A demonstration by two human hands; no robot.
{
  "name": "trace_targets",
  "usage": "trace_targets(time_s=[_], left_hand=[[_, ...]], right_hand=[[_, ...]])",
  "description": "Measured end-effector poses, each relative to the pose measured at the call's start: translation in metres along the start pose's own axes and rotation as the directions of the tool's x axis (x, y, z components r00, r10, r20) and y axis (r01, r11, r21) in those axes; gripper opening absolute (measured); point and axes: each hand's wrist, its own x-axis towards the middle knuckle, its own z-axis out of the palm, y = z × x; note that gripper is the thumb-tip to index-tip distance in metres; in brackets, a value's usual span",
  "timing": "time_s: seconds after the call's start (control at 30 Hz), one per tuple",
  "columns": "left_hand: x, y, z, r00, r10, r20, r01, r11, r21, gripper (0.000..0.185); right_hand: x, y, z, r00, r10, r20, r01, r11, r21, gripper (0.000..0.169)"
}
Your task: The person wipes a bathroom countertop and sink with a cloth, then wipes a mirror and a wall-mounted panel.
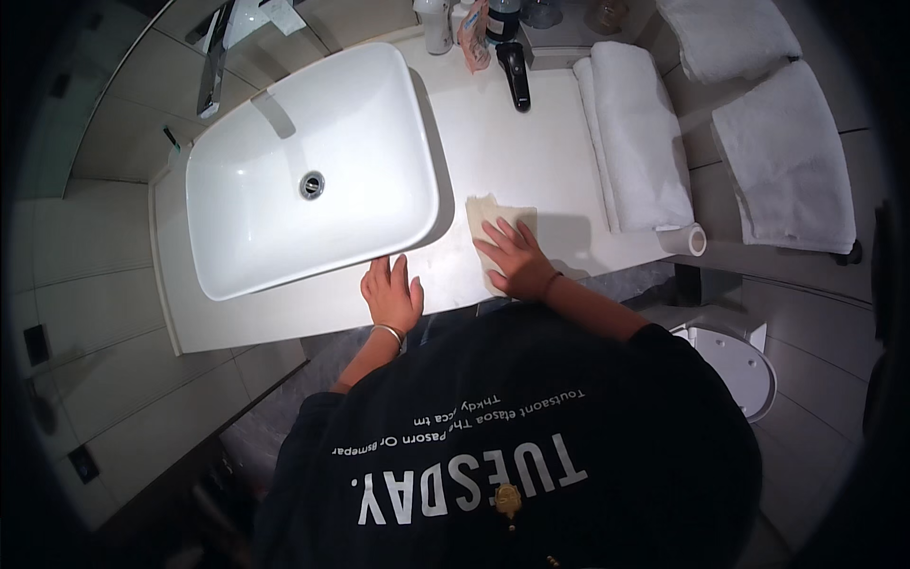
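Observation:
My right hand [517,264] holds a beige cloth [482,212] flat against the white countertop [490,135], with the fingers spread over it. The cloth's far edge looks ragged, and its near part is partly hidden under the palm. To the left, my left hand [392,293] rests at the counter's front, its fingertips by the near rim of the white washbasin [355,128]. Its fingers are apart and I see nothing in it. A silvery bangle [388,330] circles that wrist.
A faucet [211,85] rises behind the basin, which has a metal drain [311,185]. A black electric shaver [515,78], bottles [434,28] and a pink packet [473,39] stand or lie at the back. Rolled white towels [640,135] and a paper roll [688,240] sit right; a toilet [736,366] is below.

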Motion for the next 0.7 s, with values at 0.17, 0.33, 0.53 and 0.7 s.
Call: trace_targets(time_s=[0.17,0.33,0.53,0.7], left_hand=[[0.003,0.002,-0.003,0.999,0.037,0.027,-0.037,0.999,-0.013,0.054],[0.004,0.002,-0.003,0.998,0.055,0.013,-0.054,0.998,-0.015,0.052],[0.003,-0.001,-0.003,0.997,0.060,0.054,-0.060,0.998,-0.008,0.053],[0.000,-0.001,-0.003,0.998,0.054,0.025,-0.054,0.999,-0.009,0.052]], right_hand=[[-0.007,0.043,-0.038,0.904,0.398,0.154,-0.375,0.914,-0.156,0.074],[0.058,0.083,-0.043,0.896,0.441,0.049,-0.442,0.897,0.023,0.078],[0.154,0.050,-0.017,0.949,0.314,0.026,-0.315,0.949,0.026,0.074],[0.101,0.009,-0.006,0.982,-0.048,0.183,0.055,0.998,-0.029,0.066]])
